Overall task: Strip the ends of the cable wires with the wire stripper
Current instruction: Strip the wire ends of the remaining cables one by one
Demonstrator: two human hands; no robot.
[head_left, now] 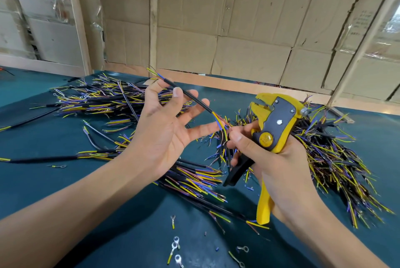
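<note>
Black-sheathed cable [190, 96] looks light and limp; grip the sheath near its wires. The left hand [166, 124], fingers spread, cradles it. The right hand [270, 159] grips the wire stripper [275, 124], pinching the wire ends [223, 127].

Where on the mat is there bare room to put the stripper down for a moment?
Barest is the green mat on the near left, between the left forearm and the long black cables. Near centre is dotted with ring terminals. The left pile and right pile are crowded, as is the gap beneath both hands.
</note>
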